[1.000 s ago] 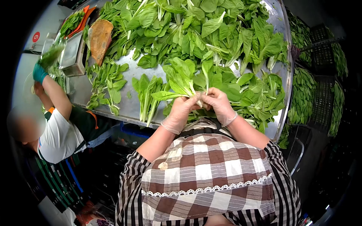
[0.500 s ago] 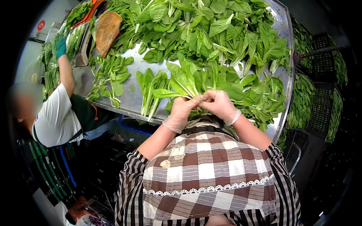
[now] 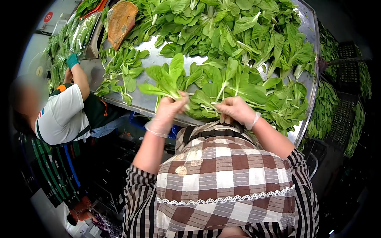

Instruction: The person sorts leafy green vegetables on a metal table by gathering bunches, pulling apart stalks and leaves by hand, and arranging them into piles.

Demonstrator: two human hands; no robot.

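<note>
My left hand (image 3: 170, 107), in a clear glove, is closed round the stem end of a leafy green plant (image 3: 167, 78), whose leaves point up and left over the metal table (image 3: 147, 99). To its right, my right hand (image 3: 237, 111), also gloved, has its fingers pinched together at the near edge of the loose greens (image 3: 254, 93); what lies between its fingertips, if anything, is too small to make out. A large pile of leafy greens (image 3: 222, 31) covers the far part of the table.
A co-worker (image 3: 63, 115) with a teal glove stands at the left by bagged greens (image 3: 85, 33). A brown, flat piece (image 3: 121, 23) lies near the back left. Black crates (image 3: 343, 115) with greens stand beyond the table's right edge.
My hands have moved apart, the left one going left with the plant. The co-worker's gloved hand has come down nearer their body. The whole view has shifted slightly.
</note>
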